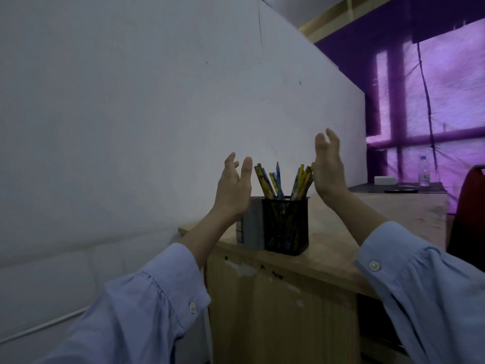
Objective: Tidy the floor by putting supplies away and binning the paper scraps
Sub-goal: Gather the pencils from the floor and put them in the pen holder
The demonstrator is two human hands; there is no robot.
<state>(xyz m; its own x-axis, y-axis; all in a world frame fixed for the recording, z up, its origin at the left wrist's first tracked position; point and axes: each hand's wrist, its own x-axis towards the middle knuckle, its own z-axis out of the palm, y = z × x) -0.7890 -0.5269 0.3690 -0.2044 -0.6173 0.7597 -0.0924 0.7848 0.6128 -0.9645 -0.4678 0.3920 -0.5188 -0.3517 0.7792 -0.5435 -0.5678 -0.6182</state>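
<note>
A grey box [252, 223] touched the black mesh cup [286, 225] of pencils [278, 181] on the wooden desk [341, 232]. The left hand [233, 189] and right hand [329, 170] flanked the pencils, raised, open, empty.

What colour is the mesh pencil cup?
Black, clearest in the head view: the cup stands on the wooden desk.

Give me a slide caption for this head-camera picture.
Both hands, left and right, open and empty either side of a mesh pencil cup on a wooden counter.
</note>
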